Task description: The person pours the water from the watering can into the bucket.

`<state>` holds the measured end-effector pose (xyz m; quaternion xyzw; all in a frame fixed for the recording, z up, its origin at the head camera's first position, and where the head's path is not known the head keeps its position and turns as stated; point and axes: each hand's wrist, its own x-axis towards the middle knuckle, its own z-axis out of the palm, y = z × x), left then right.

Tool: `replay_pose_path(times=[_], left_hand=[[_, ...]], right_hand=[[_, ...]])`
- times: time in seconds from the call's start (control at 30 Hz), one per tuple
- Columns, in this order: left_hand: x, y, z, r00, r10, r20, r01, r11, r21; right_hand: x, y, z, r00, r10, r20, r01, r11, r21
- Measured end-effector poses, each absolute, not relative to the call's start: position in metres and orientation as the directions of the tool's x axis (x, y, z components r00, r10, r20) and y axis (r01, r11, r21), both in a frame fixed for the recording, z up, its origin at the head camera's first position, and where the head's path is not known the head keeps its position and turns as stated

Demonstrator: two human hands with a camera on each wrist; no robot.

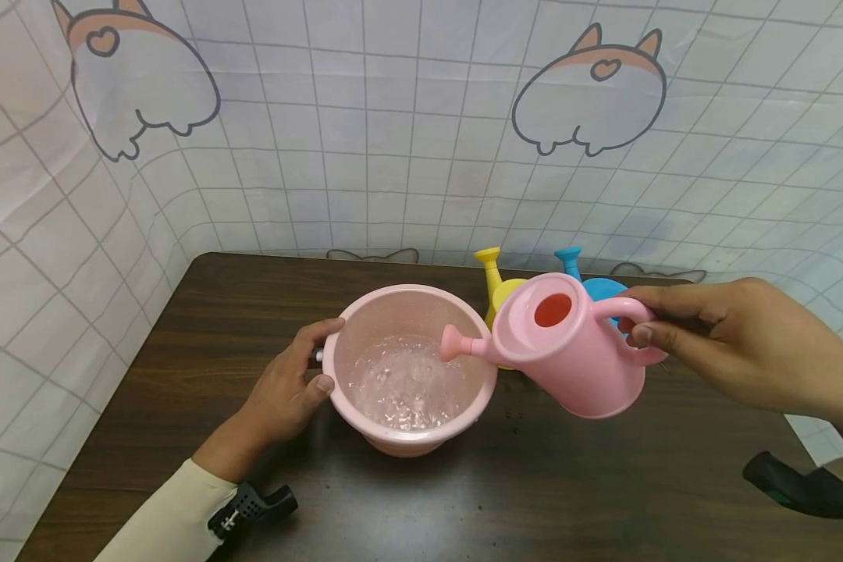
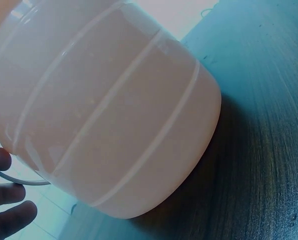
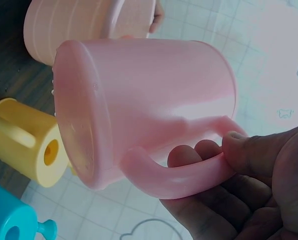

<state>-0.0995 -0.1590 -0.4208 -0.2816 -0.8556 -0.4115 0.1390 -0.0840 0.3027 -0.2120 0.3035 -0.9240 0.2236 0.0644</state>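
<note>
A pink watering can (image 1: 576, 359) is tilted over the right rim of a pink bucket (image 1: 407, 446), its spout head above the opening. My right hand (image 1: 730, 343) grips the can by its handle (image 3: 183, 177). Rippling water (image 1: 410, 386) with bubbles fills the lower part of the bucket. With thumb and fingers my left hand (image 1: 288, 390) holds the bucket's left rim. In the left wrist view some fingers (image 2: 11, 217) show beside the bucket's thin wire handle (image 2: 26, 181).
Behind the pink can stand a yellow watering can (image 1: 506, 293) and a blue watering can (image 1: 604, 289), both partly hidden. All stand on a dark wood table (image 1: 267, 499). A white gridded cloth (image 1: 393, 140) hangs behind and at the sides.
</note>
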Motion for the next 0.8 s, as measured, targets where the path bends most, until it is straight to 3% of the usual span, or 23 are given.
replay_pose_path(times=[0.8], left_hand=[[-0.1004,-0.1588,-0.4219,-0.801,0.364,0.475,0.598,0.499,0.627]], right_hand=[[-0.084,0.3002,-0.2083,-0.799,-0.548,0.247,-0.601,0.717,-0.353]])
